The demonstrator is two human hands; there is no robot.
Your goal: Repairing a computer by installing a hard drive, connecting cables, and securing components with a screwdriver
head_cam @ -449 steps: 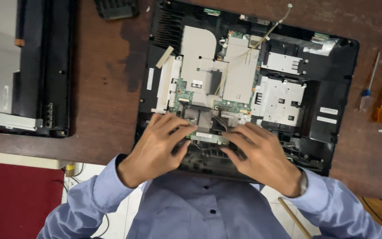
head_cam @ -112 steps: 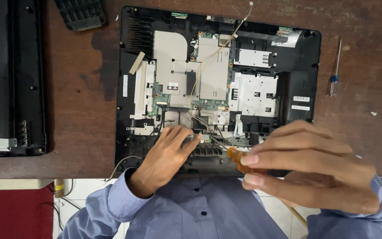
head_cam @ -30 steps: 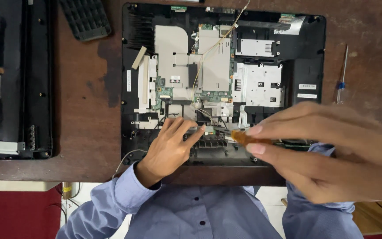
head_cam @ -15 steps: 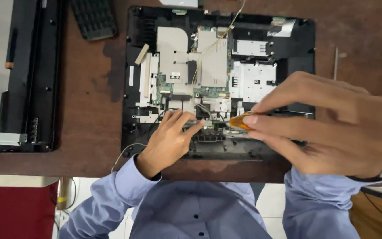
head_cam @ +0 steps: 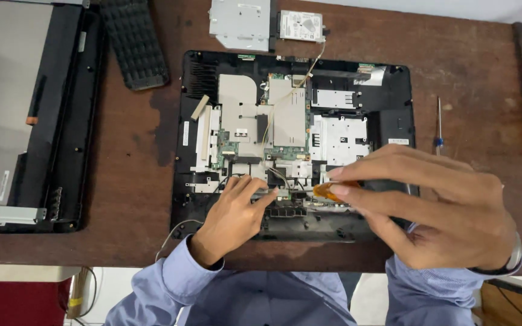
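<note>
The opened laptop base (head_cam: 297, 139) lies mid-table (head_cam: 466, 72); left of it the screen panel (head_cam: 25, 115) — between them, farther back, the keyboard (head_cam: 134, 42); behind it two drives (head_cam: 267, 24); right, a screwdriver (head_cam: 438, 127).

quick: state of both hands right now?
Left hand: open, fingertips on the opened laptop base.
Right hand: pinching an orange-handled tool.

Even, fairly bright overhead light, soft shadows under the person's large near right hand (head_cam: 436, 211) at four o'clock, slightly soft with closeness, dull sheen on brown wooden table (head_cam: 128, 181), mild wide-angle bend at edges
</note>
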